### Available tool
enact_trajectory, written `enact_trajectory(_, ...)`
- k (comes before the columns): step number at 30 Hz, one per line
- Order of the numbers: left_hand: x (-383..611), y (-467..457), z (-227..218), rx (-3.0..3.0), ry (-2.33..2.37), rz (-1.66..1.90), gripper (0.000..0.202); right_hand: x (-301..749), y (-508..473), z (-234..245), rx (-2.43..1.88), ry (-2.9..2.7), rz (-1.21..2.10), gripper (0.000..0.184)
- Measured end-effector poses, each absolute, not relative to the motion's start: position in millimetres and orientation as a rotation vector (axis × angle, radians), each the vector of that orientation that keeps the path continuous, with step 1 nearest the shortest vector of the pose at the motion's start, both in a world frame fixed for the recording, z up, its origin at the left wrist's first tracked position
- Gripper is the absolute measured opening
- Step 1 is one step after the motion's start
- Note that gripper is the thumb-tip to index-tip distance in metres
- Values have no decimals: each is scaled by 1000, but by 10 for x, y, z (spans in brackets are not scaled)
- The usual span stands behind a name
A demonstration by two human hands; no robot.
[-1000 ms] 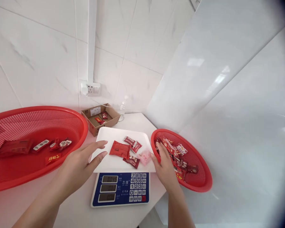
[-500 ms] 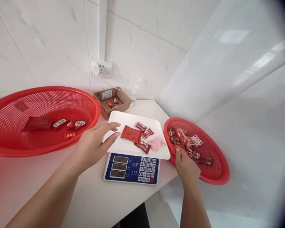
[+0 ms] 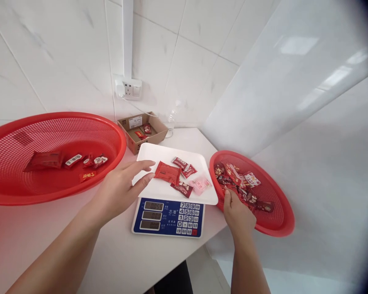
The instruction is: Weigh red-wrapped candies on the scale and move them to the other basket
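My left hand [image 3: 119, 192] is held at the left side of the white scale pan [image 3: 149, 153], thumb and fingers apart, nothing between them. Nearest to its fingertips is a large red packet [image 3: 167, 173] on the pan. Smaller red-wrapped sweets [image 3: 182, 189] and a pink-wrapped sweet [image 3: 200, 185] lie beside it. Below the pan shows the scale's blue keypad and display panel [image 3: 171, 218]. My right hand [image 3: 238, 212] is closed at the near rim of the right red basket [image 3: 282, 196], which holds many wrapped sweets. What its fingers grip is hidden.
A larger red basket [image 3: 58, 116] with several packets stands on the left. Behind the scale is an open cardboard box [image 3: 131, 136] with a few sweets, beside a clear plastic bottle [image 3: 172, 116]. A cable runs from the wall socket [image 3: 128, 89]. The table edge [image 3: 168, 273] is close in front.
The whole view has shifted slightly, so everything appears a little further left. Both hands keep nearly the same pose, and the sweets on the pan lie as before.
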State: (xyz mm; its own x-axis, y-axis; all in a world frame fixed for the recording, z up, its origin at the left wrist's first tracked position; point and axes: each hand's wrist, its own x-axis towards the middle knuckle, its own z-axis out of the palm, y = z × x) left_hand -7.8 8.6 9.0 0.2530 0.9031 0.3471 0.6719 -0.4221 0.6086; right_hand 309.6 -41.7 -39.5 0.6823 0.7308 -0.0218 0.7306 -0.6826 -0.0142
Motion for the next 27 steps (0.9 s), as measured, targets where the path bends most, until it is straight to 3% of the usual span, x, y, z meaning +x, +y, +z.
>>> enact_trajectory(27, -90, 91, 91, 2210, 1408, 854, 45, 3138, -450, -423, -2724, -1264, 57, 54)
